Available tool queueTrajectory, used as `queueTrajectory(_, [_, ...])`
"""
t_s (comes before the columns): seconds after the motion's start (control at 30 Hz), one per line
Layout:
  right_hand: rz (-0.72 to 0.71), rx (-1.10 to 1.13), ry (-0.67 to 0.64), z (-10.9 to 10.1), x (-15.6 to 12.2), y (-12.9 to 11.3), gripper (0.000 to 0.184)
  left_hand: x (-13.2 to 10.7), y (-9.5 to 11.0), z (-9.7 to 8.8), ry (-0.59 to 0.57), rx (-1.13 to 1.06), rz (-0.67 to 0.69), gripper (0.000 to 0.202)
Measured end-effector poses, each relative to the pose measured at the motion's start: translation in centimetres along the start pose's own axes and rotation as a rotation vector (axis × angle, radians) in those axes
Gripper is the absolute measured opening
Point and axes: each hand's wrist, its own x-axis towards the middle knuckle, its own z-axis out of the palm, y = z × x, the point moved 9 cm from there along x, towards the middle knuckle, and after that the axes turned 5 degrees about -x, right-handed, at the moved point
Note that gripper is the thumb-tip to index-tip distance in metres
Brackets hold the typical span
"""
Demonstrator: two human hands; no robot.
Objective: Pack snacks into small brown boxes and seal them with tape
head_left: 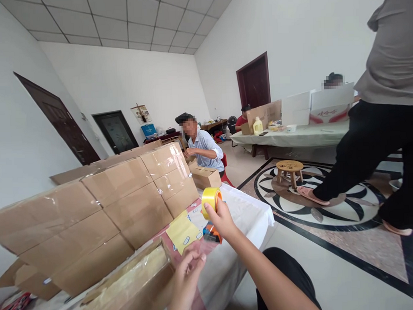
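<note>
My right hand (220,218) grips a tape dispenser (212,233) with a blue and orange head, and a roll of yellowish packing tape (210,201) sits on it. A clear strip of tape (209,247) hangs from the head towards my left hand (188,273). The fingers of that hand are pinched at the strip's end. Close by on the left lies a cardboard box (129,279), its top covered with shiny tape. A yellow sheet of paper (184,231) rests on the table (235,208) beyond my hands.
Taped cardboard boxes (126,198) are stacked along the left. Across the table sits a person in a light shirt (208,148), beside another box (205,176). A person in dark trousers (362,145) stands at right, near a wooden stool (289,170). Behind is a second table (304,135).
</note>
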Motion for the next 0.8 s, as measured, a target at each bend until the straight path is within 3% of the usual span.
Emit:
queueTrajectory(0.17, [0.054,0.058,0.040,-0.7,-0.2,1.4,0.036,-1.3,-1.4,2.4,-0.217,-0.176,-0.187,0.057])
queueTrajectory(0.27, [0.081,0.095,0.038,-1.0,-0.2,2.2,0.035,-1.9,-2.9,3.5,-0.251,-0.227,-0.274,0.067])
queueTrajectory(0.4, [0.104,0.083,0.049,-1.3,-0.1,3.2,0.038,-1.6,-4.8,5.0,-0.247,-0.216,-0.309,0.071])
queueTrajectory(0.57, [0.236,0.268,0.107,-1.4,-0.2,4.3,0.045,-0.5,-6.6,6.1,-0.205,-0.189,-0.281,0.068])
queueTrajectory(0.8, [0.416,0.481,0.052,0.3,-1.6,3.6,0.049,0.3,-6.4,5.7,-0.093,-0.149,-0.194,0.055])
